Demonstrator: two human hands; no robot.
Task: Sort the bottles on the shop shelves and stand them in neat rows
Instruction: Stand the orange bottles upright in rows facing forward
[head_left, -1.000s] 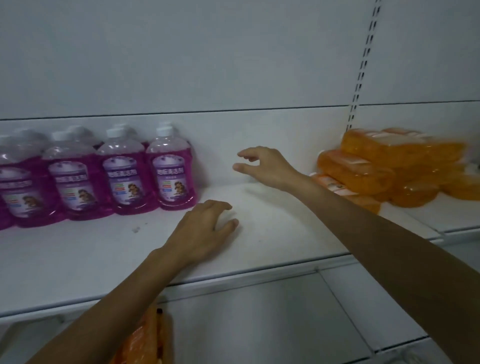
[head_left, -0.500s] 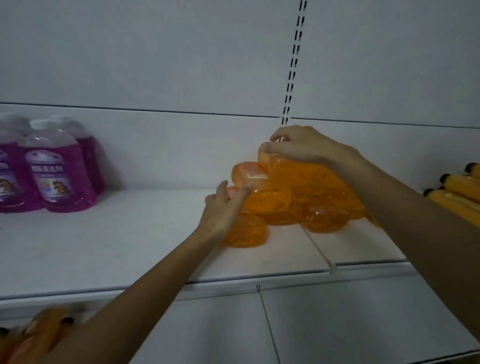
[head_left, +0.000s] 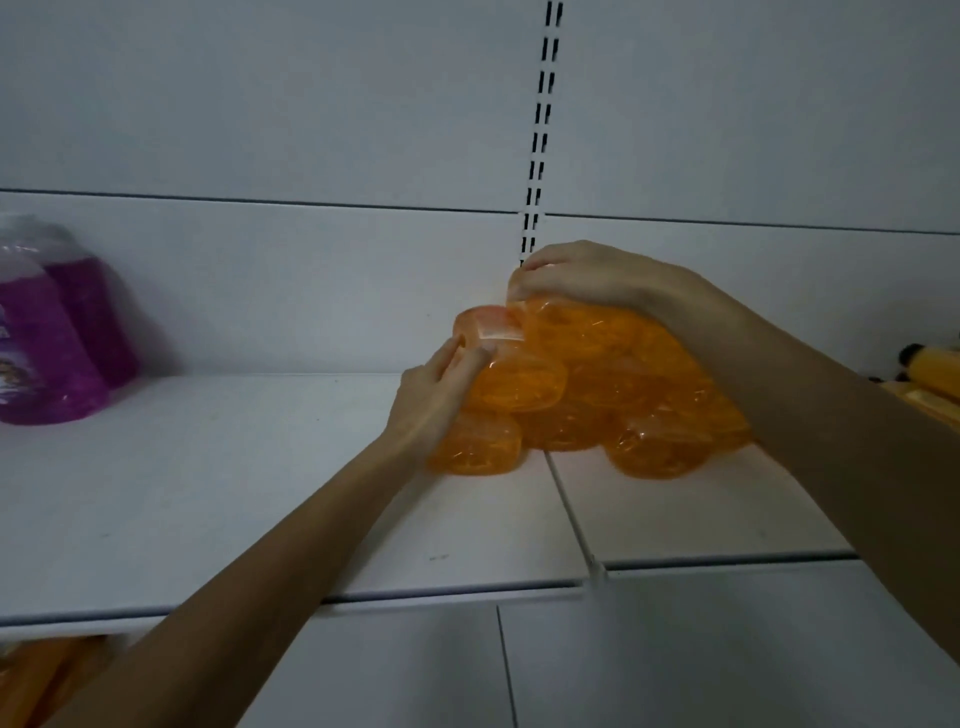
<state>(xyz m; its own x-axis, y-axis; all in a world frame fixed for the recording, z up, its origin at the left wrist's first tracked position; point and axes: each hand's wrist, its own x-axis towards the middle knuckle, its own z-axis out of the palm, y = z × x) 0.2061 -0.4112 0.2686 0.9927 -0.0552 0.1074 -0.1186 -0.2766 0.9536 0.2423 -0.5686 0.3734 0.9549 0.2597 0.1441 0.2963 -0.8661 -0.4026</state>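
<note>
At the back of the shelf (head_left: 208, 493), over the seam between its two boards, orange bottles (head_left: 639, 415) lie on their sides in a heap against the rear wall. The right hand (head_left: 597, 280) curls its fingers over the top orange bottle (head_left: 587, 332), grasping it. The left hand (head_left: 431, 400) lays its fingers on a middle bottle's left end; whether they grip cannot be told. Purple bottles (head_left: 47, 353) stand by the shelf's left edge.

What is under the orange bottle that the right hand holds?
Under the top orange bottle, gripped by the right hand, more orange bottles lie on their sides in a pile on the white shelf. The right forearm covers the pile's right part.
</note>
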